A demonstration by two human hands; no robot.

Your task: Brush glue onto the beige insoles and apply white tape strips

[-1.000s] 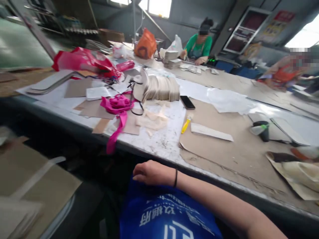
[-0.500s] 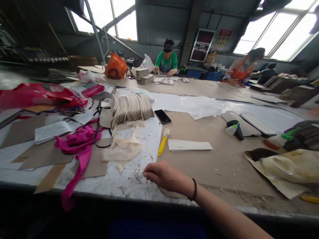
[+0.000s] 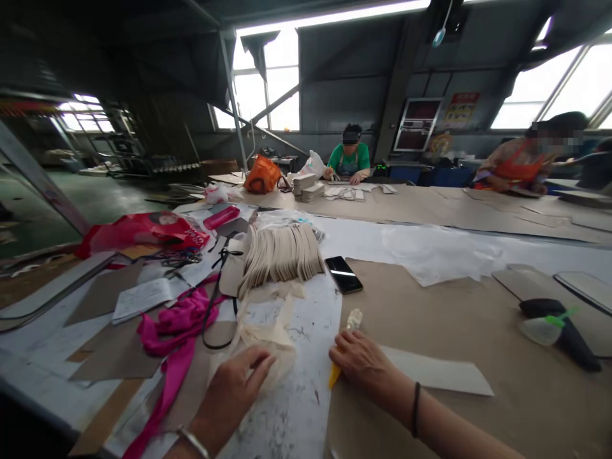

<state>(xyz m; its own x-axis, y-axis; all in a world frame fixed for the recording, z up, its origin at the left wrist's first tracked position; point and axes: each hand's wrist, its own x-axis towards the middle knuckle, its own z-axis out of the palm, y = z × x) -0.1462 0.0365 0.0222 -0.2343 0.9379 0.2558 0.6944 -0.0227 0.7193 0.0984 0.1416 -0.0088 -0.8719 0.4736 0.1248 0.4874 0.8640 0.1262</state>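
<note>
My right hand (image 3: pixel 362 361) lies over the yellow handle of a small brush (image 3: pixel 345 341) on the brown board, fingers curled on it; the brush's pale bristle end sticks out above the hand. A white strip of card (image 3: pixel 440 375) lies just right of that hand. My left hand (image 3: pixel 238 384) rests with its fingers on a crumpled cream cloth (image 3: pixel 268 338) on the white table surface. Behind the cloth stands a fanned stack of beige cut pieces (image 3: pixel 282 253), and a black phone (image 3: pixel 343 275) lies beside it.
A pink ribbon cloth (image 3: pixel 174 325), a red bag (image 3: pixel 143 231) and papers crowd the left. A squeeze bottle (image 3: pixel 542 329) lies on a black tool at the right. Two people work at the far side; an orange bag (image 3: pixel 262 174) sits there.
The view rose from my lap to the table. My right hand moved forward onto the brush, and my left hand came into view on the cream cloth.
</note>
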